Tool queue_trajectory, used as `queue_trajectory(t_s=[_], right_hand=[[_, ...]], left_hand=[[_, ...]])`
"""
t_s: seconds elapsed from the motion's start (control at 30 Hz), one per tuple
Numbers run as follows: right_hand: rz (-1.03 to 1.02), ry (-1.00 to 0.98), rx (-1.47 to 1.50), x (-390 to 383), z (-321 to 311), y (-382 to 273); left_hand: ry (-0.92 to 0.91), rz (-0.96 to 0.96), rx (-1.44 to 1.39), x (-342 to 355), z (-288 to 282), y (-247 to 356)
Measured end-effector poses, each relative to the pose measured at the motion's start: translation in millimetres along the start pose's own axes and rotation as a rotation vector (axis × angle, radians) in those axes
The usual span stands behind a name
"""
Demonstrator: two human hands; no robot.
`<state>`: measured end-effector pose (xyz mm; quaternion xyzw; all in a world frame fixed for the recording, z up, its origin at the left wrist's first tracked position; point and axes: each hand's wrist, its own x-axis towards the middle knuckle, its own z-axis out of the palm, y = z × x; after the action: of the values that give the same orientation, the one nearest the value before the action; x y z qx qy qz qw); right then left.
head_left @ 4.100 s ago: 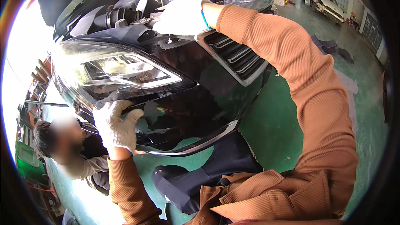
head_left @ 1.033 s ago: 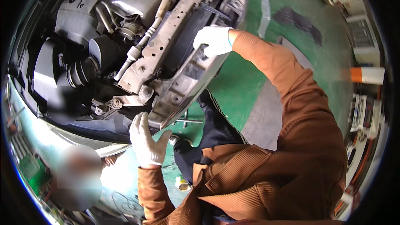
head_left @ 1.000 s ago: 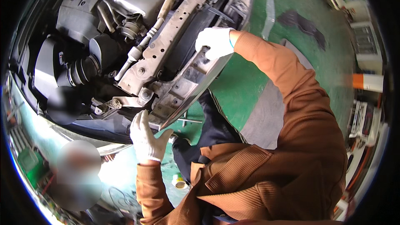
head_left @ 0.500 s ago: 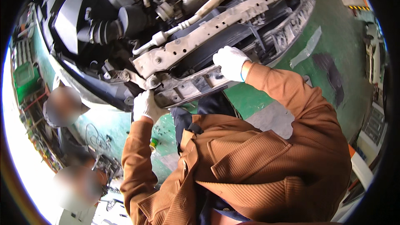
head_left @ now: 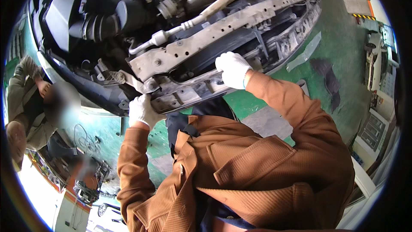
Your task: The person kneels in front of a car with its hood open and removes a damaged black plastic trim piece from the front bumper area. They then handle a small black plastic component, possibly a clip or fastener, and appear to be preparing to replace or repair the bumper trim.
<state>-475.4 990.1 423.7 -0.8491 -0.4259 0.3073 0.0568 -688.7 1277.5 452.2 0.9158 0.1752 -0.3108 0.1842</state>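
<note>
The car's front bumper [head_left: 185,93] shows its dusty upper edge, with holes and slots along it, across the nose of the car. My left hand [head_left: 143,111], in a white glove, is closed over the bumper's left end, close to the corner by the fender. Farther right, my white-gloved right hand [head_left: 232,69] has its fingers curled over the same upper edge. The fingertips of both hands are partly hidden. Just behind the bumper runs a pale, dusty crossmember [head_left: 189,48] with bolt holes.
The open engine bay holds a ribbed black air hose [head_left: 99,26] and a pale metal pipe [head_left: 184,25]. At the left, a person [head_left: 32,99] is beside the fender. A clear plastic strip [head_left: 305,53] and a dark piece [head_left: 328,81] lie on the green floor.
The view has shifted slightly, and the car appears a little farther left. More of the person at the left shows, with a hand raised. Both my hands keep their hold on the bumper.
</note>
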Motion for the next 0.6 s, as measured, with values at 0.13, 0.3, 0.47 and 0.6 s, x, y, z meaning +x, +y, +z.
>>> queue_trajectory(t_s=[0.13, 0.3, 0.47, 0.6], right_hand=[[-0.079, 0.091, 0.064, 3.5, 6.9, -0.4], [-0.042, 0.100, -0.066, -1.7, -8.0, -28.2], [-0.010, 0.087, -0.015, 8.1, 4.1, -19.4], [0.016, 0.086, -0.066, 5.3, 6.3, -24.0]], left_hand=[[-0.013, -0.013, 0.018, -8.3, -5.5, -9.7], [0.062, 0.037, 0.036, -8.0, 6.1, -20.6], [0.030, 0.042, 0.004, -10.5, 10.5, -27.2], [0.013, 0.037, -0.019, -12.3, 10.4, -28.5]])
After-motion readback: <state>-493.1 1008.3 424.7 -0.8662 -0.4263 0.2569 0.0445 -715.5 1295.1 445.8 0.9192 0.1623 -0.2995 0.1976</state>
